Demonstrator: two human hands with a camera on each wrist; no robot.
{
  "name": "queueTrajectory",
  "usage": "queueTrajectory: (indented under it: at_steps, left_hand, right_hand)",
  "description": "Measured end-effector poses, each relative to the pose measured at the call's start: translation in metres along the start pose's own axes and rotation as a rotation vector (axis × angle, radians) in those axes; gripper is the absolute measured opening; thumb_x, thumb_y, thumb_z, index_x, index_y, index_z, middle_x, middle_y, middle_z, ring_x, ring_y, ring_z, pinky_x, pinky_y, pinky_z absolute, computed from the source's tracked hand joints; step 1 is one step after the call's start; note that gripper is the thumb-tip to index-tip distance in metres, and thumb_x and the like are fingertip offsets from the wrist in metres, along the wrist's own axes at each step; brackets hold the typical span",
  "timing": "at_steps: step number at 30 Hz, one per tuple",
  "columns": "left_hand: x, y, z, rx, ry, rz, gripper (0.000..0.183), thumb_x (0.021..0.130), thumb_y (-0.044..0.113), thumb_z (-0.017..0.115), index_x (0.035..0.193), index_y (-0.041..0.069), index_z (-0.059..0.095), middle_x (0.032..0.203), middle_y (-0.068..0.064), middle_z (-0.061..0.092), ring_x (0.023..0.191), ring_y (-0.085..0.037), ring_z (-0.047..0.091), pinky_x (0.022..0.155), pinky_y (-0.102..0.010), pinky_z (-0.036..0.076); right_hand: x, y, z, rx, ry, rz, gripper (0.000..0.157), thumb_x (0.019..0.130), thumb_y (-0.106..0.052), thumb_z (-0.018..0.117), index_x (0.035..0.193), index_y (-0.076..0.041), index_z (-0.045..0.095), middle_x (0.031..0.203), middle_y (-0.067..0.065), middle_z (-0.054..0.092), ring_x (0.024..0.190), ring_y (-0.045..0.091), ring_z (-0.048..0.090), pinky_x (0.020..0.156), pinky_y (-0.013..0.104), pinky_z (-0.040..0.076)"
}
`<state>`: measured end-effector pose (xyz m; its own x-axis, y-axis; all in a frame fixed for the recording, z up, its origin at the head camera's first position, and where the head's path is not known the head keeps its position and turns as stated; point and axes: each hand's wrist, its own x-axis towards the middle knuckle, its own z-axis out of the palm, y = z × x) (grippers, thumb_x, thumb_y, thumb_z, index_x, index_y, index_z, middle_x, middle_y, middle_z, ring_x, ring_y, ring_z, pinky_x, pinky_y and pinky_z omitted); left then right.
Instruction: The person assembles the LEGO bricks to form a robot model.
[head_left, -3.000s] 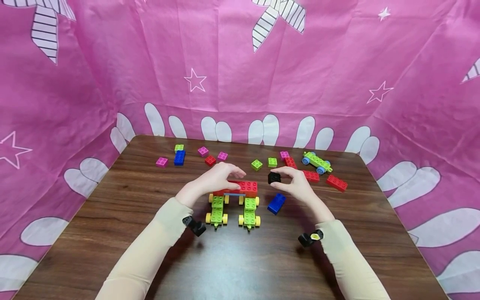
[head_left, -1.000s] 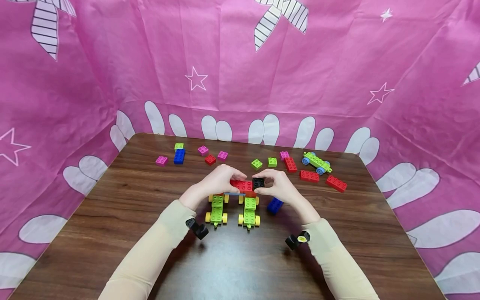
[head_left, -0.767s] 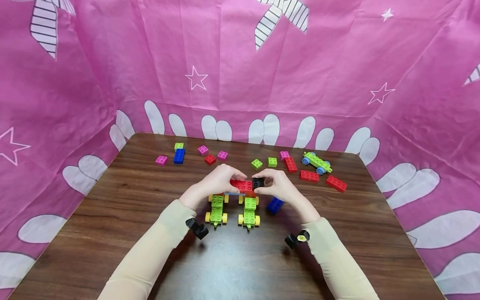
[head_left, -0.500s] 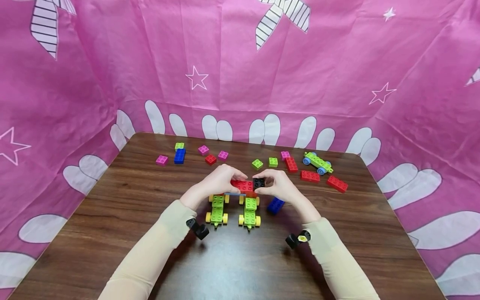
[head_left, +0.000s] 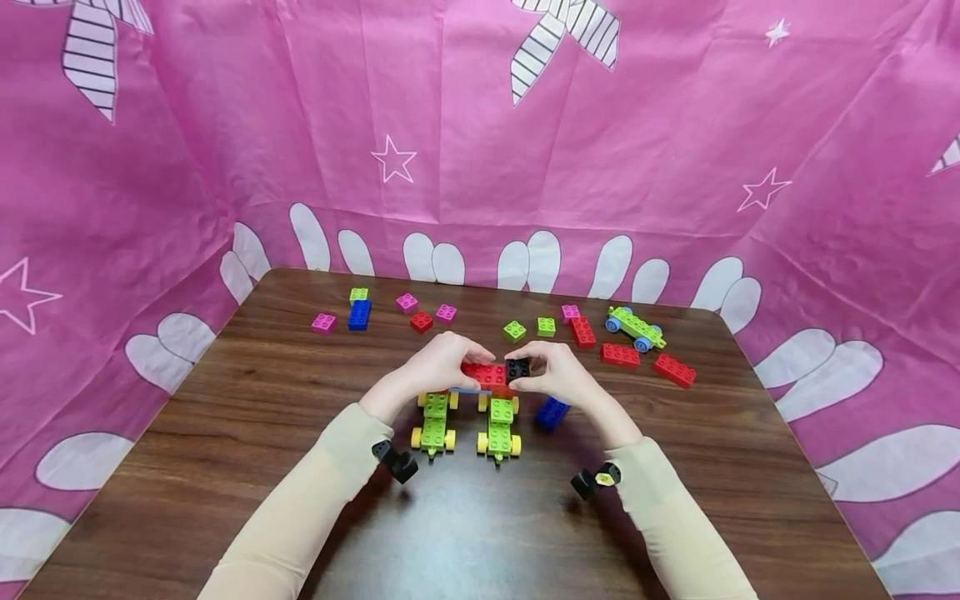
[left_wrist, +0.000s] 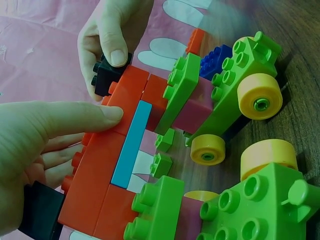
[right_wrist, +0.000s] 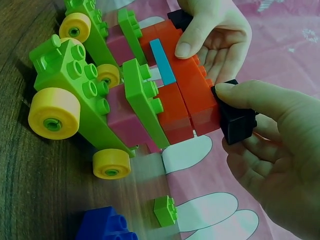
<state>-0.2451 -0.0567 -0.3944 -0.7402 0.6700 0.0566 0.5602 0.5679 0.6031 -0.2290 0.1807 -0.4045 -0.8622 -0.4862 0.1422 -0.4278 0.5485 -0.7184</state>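
Observation:
In the head view, a toy brick build stands mid-table on two green wheeled bases [head_left: 498, 437] with yellow wheels. Pink bricks [right_wrist: 125, 115] and green bricks rise from the bases to red bricks [left_wrist: 92, 175] spanning the top, with a blue strip [left_wrist: 132, 145] below. My left hand [head_left: 435, 371] grips the red bricks, thumb on their near side, fingers behind. A black brick [left_wrist: 42, 212] sits at their left end, partly hidden by that hand. My right hand [head_left: 562, 375] pinches another black brick [right_wrist: 235, 117] against the right end, touching the red top.
A blue brick [head_left: 552, 412] lies just right of the build, beside my right hand. Red bricks [head_left: 674, 370] and a green car base with blue wheels [head_left: 634, 328] lie at the back right. Several small pink, green, red and blue bricks [head_left: 359, 315] are scattered along the back.
Since three seconds ago, my right hand has carried the black brick left onto the right end of the red bricks. My left hand has closed on the red bricks. The last second shows little motion.

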Motion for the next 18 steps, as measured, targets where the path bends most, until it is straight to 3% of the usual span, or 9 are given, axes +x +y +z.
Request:
queueTrajectory:
  at_steps: [7,18]
  left_hand:
    - [-0.0003,0.0002,-0.0001,0.001,0.0,0.008,0.043,0.079,0.013,0.08,0.119,0.004,0.068,0.114,-0.006,0.071,0.105,-0.019,0.066,0.091,-0.034,0.053]
    - [-0.0018,0.002,0.0002,0.001,0.003,-0.004,0.043,0.078,0.012,0.08,0.119,0.004,0.068,0.114,-0.006,0.071,0.106,-0.018,0.066,0.092,-0.034,0.052]
  right_hand:
    - [-0.0012,0.0,0.0011,0.006,0.015,-0.001,0.039,0.077,-0.012,0.08,0.113,-0.003,0.069,0.102,0.011,0.069,0.08,0.018,0.061,0.073,0.03,0.058]
    - [-0.001,0.0,0.002,0.005,0.013,0.034,0.039,0.078,-0.013,0.08,0.114,-0.004,0.069,0.1,0.009,0.069,0.081,0.019,0.059,0.071,0.026,0.056]
